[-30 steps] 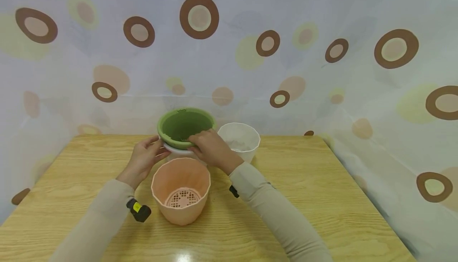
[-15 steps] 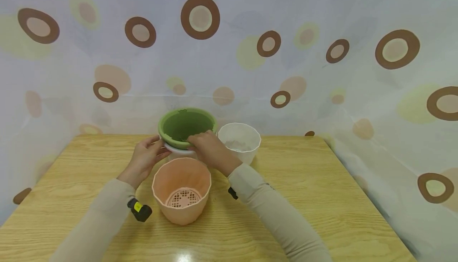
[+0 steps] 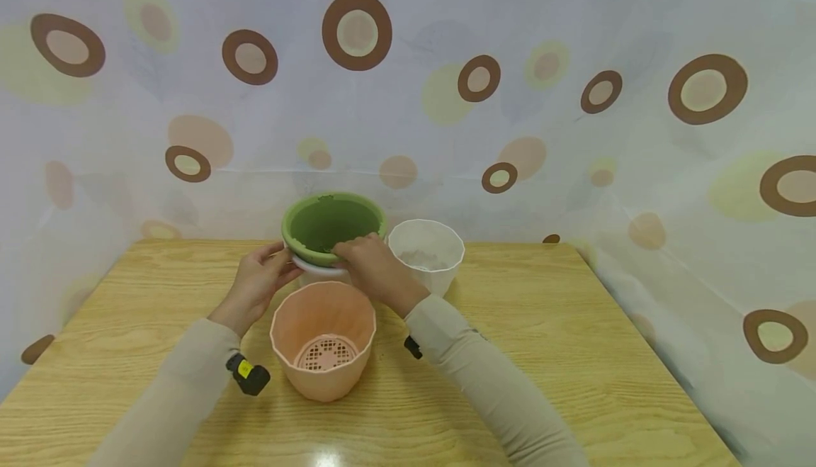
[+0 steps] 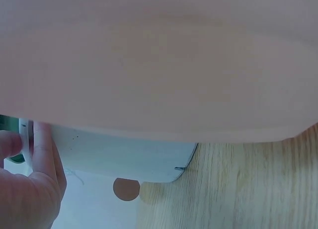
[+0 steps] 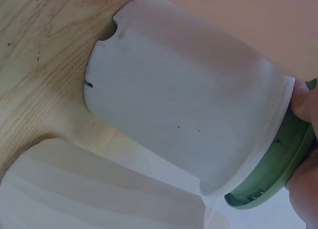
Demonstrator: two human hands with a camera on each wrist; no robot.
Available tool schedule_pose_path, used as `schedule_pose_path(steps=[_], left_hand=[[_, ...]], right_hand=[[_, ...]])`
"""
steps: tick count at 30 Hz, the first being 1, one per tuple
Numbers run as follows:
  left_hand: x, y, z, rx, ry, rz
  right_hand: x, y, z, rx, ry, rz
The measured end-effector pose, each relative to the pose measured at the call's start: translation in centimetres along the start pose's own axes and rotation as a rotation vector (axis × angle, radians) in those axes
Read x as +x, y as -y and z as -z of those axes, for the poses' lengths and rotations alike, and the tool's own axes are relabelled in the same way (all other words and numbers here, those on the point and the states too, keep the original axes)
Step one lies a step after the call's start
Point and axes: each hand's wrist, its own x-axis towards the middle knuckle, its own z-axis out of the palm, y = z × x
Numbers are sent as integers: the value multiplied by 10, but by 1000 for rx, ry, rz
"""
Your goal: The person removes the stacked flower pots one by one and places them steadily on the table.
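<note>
A green flowerpot (image 3: 331,219) sits nested inside a smooth white flowerpot (image 5: 184,95) that stands on the table, its green rim showing above the white one. My right hand (image 3: 377,266) pinches the near right part of the green rim, with fingers inside the pot and thumb outside. At the left side, my left hand (image 3: 256,277) holds the white pot's rim, its thumb on top and fingers beneath the lip. Directly in front stands a peach flowerpot (image 3: 325,384) with a perforated base. It covers much of the white pot in the head view.
A second white flowerpot (image 3: 441,279), with a scalloped rim, stands just to the right of the nested pair. The wooden table (image 3: 574,368) extends to both sides. A patterned sheet (image 3: 408,127) hangs close behind the pots and along the sides.
</note>
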Motion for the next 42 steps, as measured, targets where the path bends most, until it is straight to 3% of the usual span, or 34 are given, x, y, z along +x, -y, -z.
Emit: schedule_pose_path(steps=[25, 33, 42], left_hand=[[0, 2, -1, 34, 23, -37], [1, 0, -1, 41, -2, -22], [2, -2, 0, -26, -30, 4]], right_hand=[[-3, -10, -13, 148, -142, 41], [-4, -12, -10, 177, -121, 42], [-3, -16, -9, 170, -107, 55]])
